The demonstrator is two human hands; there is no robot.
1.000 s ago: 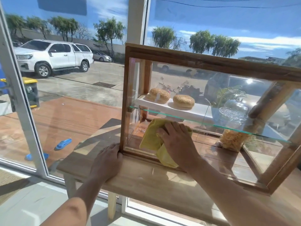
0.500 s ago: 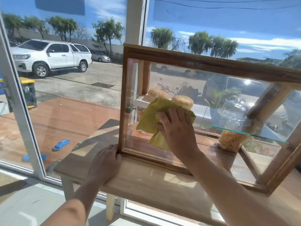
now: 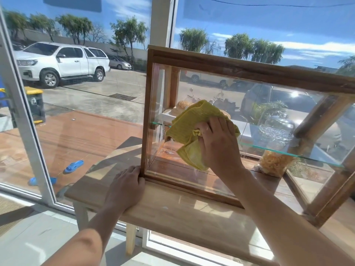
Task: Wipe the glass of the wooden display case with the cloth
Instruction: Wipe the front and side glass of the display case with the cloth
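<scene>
The right hand (image 3: 219, 148) presses the bunched cloth (image 3: 194, 129) flat-fingered against the case (image 3: 249, 69) glass (image 3: 211, 181) (mid-wipe, likely), while the left hand (image 3: 125, 187), fingers relaxed, braces its corner.

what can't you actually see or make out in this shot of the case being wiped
Head view, the only one:
- Buns on the upper shelf: mostly hidden behind the yellow cloth.
- Right hand: its palm and fingertips against the cloth are unseen.
- Wooden display case: right end cut off by the frame edge.
- Glass dome: contents blurred by reflections.
</scene>
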